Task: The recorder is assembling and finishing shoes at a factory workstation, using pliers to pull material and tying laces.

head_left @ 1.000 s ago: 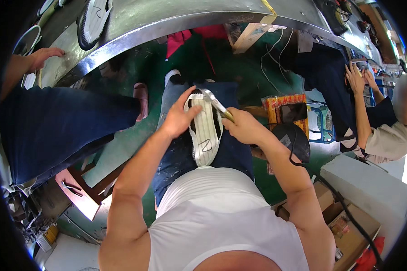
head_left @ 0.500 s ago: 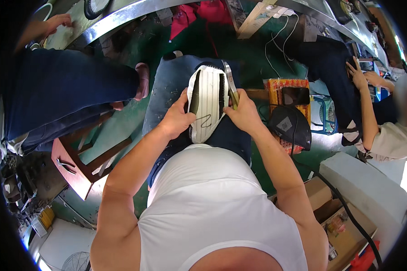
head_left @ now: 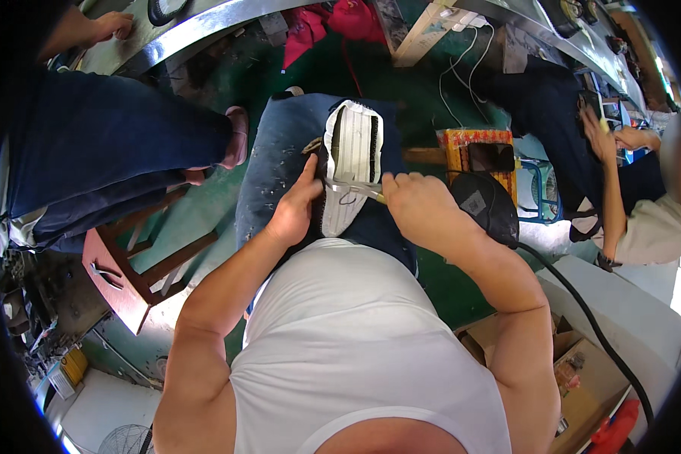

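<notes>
A shoe upper (head_left: 353, 151) lies sole side up across my lap, with a pale ribbed bottom, a white rim and dark edging. A dark curved line marks its near part. My left hand (head_left: 299, 203) grips its left side, the fingers pointing away from me along the edge. My right hand (head_left: 425, 208) is closed round the handle of silver pliers (head_left: 353, 186). Their metal end lies crosswise over the shoe bottom and reaches its left edge. Most of the handle is hidden in my fist.
To the right lie a black cap-like item (head_left: 486, 206) and a phone (head_left: 492, 157) on an orange packet. A wooden stool (head_left: 117, 291) with another pair of pliers stands left. Co-workers sit on both sides. A metal-edged bench (head_left: 204, 34) runs ahead; cardboard boxes (head_left: 594, 386) stand lower right.
My right hand has turned the pliers from upright beside the shoe to crosswise over its bottom. My left hand has shifted up slightly along the left side.
</notes>
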The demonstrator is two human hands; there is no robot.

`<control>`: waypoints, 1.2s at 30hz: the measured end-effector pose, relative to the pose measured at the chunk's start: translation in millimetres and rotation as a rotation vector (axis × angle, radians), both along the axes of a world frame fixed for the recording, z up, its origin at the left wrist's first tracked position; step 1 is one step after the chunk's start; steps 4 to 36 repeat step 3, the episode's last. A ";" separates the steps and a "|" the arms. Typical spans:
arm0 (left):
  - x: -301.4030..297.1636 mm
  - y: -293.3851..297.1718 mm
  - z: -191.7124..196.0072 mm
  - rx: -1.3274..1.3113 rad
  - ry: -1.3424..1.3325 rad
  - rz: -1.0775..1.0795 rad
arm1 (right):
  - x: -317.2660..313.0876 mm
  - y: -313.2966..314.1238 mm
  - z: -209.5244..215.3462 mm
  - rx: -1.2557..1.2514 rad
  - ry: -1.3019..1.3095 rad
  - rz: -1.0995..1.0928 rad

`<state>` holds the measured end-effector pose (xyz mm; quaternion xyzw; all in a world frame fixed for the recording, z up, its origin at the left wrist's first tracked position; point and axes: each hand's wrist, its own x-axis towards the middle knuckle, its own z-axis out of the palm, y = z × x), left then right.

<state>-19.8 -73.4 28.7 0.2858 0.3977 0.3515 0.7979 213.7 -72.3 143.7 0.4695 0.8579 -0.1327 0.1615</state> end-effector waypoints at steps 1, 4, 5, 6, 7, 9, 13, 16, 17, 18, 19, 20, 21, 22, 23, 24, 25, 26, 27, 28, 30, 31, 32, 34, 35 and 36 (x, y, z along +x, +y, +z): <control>6.4 1.4 2.6 0.004 -0.001 0.004 | 0.1 3.8 -7.1 -0.143 0.023 -0.039; 29.0 8.3 5.4 -0.139 0.269 0.187 | -2.0 1.9 -24.8 -0.275 0.088 -0.132; 29.0 8.3 5.4 -0.139 0.269 0.187 | -2.0 1.9 -24.8 -0.275 0.088 -0.132; 29.0 8.3 5.4 -0.139 0.269 0.187 | -2.0 1.9 -24.8 -0.275 0.088 -0.132; 29.0 8.3 5.4 -0.139 0.269 0.187 | -2.0 1.9 -24.8 -0.275 0.088 -0.132; 29.0 8.3 5.4 -0.139 0.269 0.187 | -2.0 1.9 -24.8 -0.275 0.088 -0.132; 29.0 8.3 5.4 -0.139 0.269 0.187 | -2.0 1.9 -24.8 -0.275 0.088 -0.132; 29.0 8.3 5.4 -0.139 0.269 0.187 | -2.0 1.9 -24.8 -0.275 0.088 -0.132; 29.0 8.3 5.4 -0.139 0.269 0.187 | -2.0 1.9 -24.8 -0.275 0.088 -0.132; 29.0 8.3 5.4 -0.139 0.269 0.187 | -2.0 1.9 -24.8 -0.275 0.088 -0.132; 29.0 8.3 5.4 -0.139 0.269 0.187 | -2.0 1.9 -24.8 -0.275 0.088 -0.132; 29.0 8.3 5.4 -0.139 0.269 0.187 | -2.0 1.9 -24.8 -0.275 0.088 -0.132; 29.0 8.3 5.4 -0.139 0.269 0.187 | -2.0 1.9 -24.8 -0.275 0.088 -0.132; 29.0 8.3 5.4 -0.139 0.269 0.187 | -2.0 1.9 -24.8 -0.275 0.088 -0.132; 29.0 8.3 5.4 -0.139 0.269 0.187 | -2.0 1.9 -24.8 -0.275 0.088 -0.132; 29.0 8.3 5.4 -0.139 0.269 0.187 | -2.0 1.9 -24.8 -0.275 0.088 -0.132; 29.0 8.3 5.4 -0.139 0.269 0.187 | -2.0 1.9 -24.8 -0.275 0.088 -0.132; 29.0 8.3 5.4 -0.139 0.269 0.187 | -2.0 1.9 -24.8 -0.275 0.088 -0.132; 29.0 8.3 5.4 -0.139 0.269 0.187 | -2.0 1.9 -24.8 -0.275 0.088 -0.132; 29.0 8.3 5.4 -0.139 0.269 0.187 | -2.0 1.9 -24.8 -0.275 0.088 -0.132; 29.0 8.3 5.4 -0.139 0.269 0.187 | -2.0 1.9 -24.8 -0.275 0.088 -0.132; 29.0 8.3 5.4 -0.139 0.269 0.187 | -2.0 1.9 -24.8 -0.275 0.088 -0.132; 29.0 8.3 5.4 -0.139 0.269 0.187 | -2.0 1.9 -24.8 -0.275 0.088 -0.132; 29.0 8.3 5.4 -0.139 0.269 0.187 | -2.0 1.9 -24.8 -0.275 0.088 -0.132; 29.0 8.3 5.4 -0.139 0.269 0.187 | -2.0 1.9 -24.8 -0.275 0.088 -0.132; 29.0 8.3 5.4 -0.139 0.269 0.187 | -2.0 1.9 -24.8 -0.275 0.088 -0.132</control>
